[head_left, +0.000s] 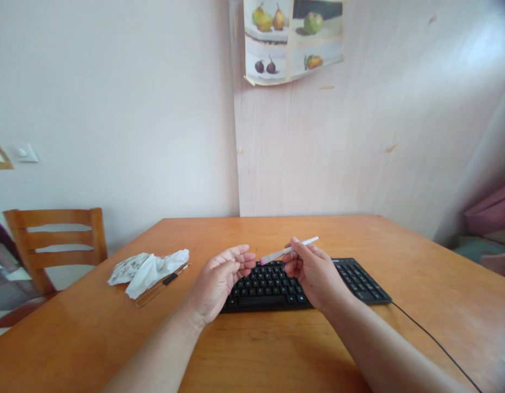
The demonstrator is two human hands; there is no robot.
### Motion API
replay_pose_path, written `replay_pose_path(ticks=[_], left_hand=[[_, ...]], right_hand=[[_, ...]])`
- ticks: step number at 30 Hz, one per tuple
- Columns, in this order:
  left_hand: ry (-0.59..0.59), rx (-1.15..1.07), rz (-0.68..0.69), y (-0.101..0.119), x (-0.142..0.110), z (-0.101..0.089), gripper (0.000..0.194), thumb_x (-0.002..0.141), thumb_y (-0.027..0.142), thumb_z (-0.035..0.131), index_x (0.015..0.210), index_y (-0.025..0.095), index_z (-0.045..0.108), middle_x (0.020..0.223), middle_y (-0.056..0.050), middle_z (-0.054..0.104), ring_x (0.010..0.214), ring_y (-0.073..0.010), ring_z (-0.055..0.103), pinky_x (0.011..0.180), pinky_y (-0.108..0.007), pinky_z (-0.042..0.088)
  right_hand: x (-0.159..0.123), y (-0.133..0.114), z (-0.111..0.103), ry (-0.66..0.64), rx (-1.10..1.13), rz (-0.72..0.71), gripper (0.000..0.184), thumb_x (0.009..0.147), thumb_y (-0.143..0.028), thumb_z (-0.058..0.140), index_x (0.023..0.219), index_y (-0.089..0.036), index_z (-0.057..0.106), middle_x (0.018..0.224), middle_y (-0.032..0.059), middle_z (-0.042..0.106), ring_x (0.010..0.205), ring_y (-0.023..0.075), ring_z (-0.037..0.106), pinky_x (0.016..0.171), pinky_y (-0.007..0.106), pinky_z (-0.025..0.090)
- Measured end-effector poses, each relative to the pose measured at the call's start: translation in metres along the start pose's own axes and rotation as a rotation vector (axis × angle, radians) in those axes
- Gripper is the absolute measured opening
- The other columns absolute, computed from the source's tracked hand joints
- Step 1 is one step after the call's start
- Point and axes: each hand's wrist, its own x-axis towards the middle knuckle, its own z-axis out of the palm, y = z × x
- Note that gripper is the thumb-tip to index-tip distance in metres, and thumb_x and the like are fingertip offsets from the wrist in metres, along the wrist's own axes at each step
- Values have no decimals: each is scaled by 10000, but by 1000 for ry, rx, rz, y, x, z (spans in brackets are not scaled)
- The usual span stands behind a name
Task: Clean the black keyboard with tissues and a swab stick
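My right hand [313, 273] is closed on a thin white stick with a pink tip [289, 250], held above a black keyboard [358, 281] on the wooden table [252, 338]. The pink tip points left toward my left hand [219, 278], which hovers palm up over the keyboard's left end. Its fingers are loosely curled and hold nothing; their tips lie close to the pink tip, and I cannot tell if they touch it.
A crumpled white cloth [148, 267] lies left of the keyboard beside a clear thin case with a black part [162, 284]. The keyboard's cable [432, 338] runs to the front right. A wooden chair [55, 240] stands at the table's left.
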Motion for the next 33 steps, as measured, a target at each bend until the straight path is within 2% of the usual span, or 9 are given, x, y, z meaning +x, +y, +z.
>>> replay_pose_path(ticks=[6,13,17,20,23,26,29,31,33], left_hand=[[-36,-141,-61,0,1,-5,374,840,137,596,1206,90,654,1135,-167,727,1032,-218,689,955,-349,503],[32,-235,-48,5,2,-8,262,884,231,637,1110,117,705,1063,-129,737,980,-178,685,875,-286,529],[96,-148,43,1,4,-12,169,859,324,701,856,155,708,739,-16,680,668,-93,613,622,-200,472],[154,49,161,-3,4,-15,388,885,440,648,611,172,593,544,31,527,536,-82,497,548,-212,399],[232,318,286,-6,3,-16,214,854,421,688,854,207,700,916,-26,706,947,-159,635,845,-269,462],[225,588,379,-3,0,-13,502,828,383,721,1304,295,589,1469,-54,513,1370,-242,433,1084,-394,360],[173,853,507,-1,-4,-8,218,903,384,614,1044,249,712,1364,-74,597,1331,-260,468,1118,-438,324],[146,925,568,0,-7,-4,220,939,358,549,863,236,715,1180,-78,679,1221,-249,544,1097,-420,347],[138,890,592,-1,-9,0,183,936,329,552,951,248,715,1137,-77,683,1163,-242,569,1073,-397,369]], right_hand=[[-1,0,0,8,15,9,378,742,-468,804,854,-135,665,644,28,667,468,97,570,439,205,423],[-2,0,-2,4,22,12,363,748,-455,801,849,-136,662,642,35,673,465,102,573,438,210,424],[-2,0,-3,8,13,16,358,752,-452,800,848,-136,663,648,36,673,471,102,573,441,208,418],[-4,-1,-2,9,11,15,357,756,-453,796,848,-135,664,645,32,670,467,99,568,439,207,409],[-5,-1,-1,7,6,15,357,758,-453,794,854,-133,667,644,29,669,466,97,565,441,207,411],[-5,-1,0,4,1,16,363,755,-458,795,859,-134,668,645,24,668,466,95,562,440,205,414],[-5,0,0,0,-10,17,371,754,-466,795,865,-135,670,661,25,675,473,96,568,444,205,421],[-6,1,0,-11,-29,21,376,757,-475,791,868,-136,673,682,34,685,480,98,575,447,206,423],[-6,2,0,-20,-50,21,382,754,-486,791,862,-139,674,698,40,690,486,100,580,449,207,422]])
